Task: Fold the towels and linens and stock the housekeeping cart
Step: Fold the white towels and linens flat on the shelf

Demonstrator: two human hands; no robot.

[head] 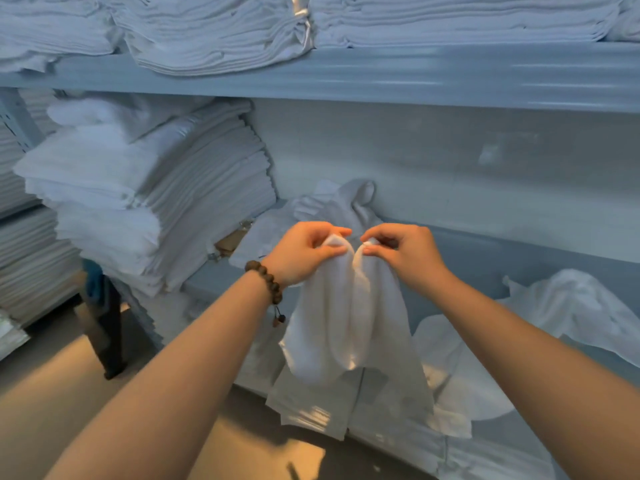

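A white towel (346, 323) hangs in soft folds below the left hand (304, 252) and right hand (403, 252), its top corners pinched close together.

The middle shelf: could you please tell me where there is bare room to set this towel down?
Bare shelf shows between the crumpled pile and the loose towel at right; a narrower strip lies before the tall folded stack. The left side and the upper shelf are crowded.

No legible text, label, brand, number or sign is visible on any surface in view.
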